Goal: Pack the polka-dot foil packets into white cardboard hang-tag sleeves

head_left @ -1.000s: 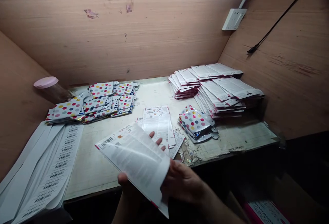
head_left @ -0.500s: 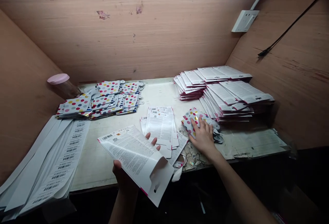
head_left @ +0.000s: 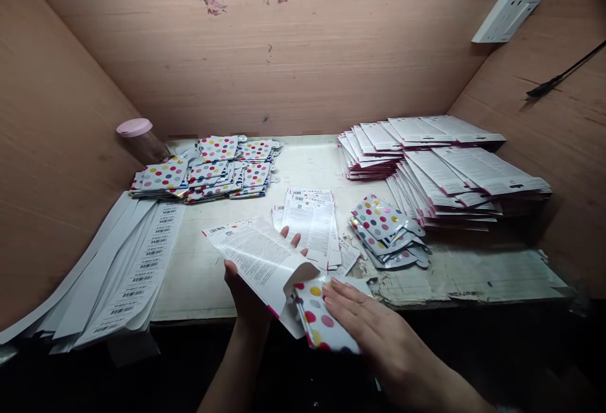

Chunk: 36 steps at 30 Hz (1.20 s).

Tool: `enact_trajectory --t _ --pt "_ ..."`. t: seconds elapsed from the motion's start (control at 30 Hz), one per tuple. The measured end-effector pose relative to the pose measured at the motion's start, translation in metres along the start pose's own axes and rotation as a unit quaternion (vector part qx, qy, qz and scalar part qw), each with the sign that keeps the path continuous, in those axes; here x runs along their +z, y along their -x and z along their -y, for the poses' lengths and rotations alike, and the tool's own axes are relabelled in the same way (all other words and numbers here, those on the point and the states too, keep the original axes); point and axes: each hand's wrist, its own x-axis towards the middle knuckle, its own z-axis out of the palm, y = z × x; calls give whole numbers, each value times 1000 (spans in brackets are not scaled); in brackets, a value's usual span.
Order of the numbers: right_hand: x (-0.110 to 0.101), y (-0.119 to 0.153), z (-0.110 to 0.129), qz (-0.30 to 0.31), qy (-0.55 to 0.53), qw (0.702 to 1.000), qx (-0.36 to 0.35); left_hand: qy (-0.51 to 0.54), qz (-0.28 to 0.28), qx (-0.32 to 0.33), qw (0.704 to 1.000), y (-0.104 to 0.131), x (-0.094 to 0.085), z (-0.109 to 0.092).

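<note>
My left hand grips a white printed envelope from below, thumb on its near edge and fingertips showing past the far one. The envelope's right end gapes. In my right hand is a polka-dot packet, held at the envelope's mouth; its left corner meets the opening, and whether it is inside I cannot tell. A small pile of polka-dot packets lies right of the hands. Behind the left fingers, several flat printed envelopes lie on the table.
Stacked white envelopes stand at the back right. More dotted packets are piled back left beside a pink-lidded jar. Barcode label sheets hang over the table's left front edge. Wooden panels enclose the table.
My right hand has taken a polka-dot packet from the small pile and brought it left to the envelope's open end. The left hand keeps its hold. The view has shifted slightly.
</note>
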Motion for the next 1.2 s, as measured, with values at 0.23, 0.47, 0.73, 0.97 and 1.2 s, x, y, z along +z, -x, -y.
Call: enact_trajectory --t 0.23,0.47,0.73,0.97,1.2 --pt "45 -34 19 -54 155 985 56 -11 52 -16 998 9 -4 19" --pt "34 -23 34 -114 85 989 36 64 -3 -36 997 12 -4 11" --pt "80 -41 18 -135 25 987 79 69 63 -104 990 30 11 43" --pt "71 -41 33 -96 20 986 136 71 29 -99 992 26 11 38" --pt "58 -37 28 -46 6 989 140 30 -35 -108 993 22 4 40"
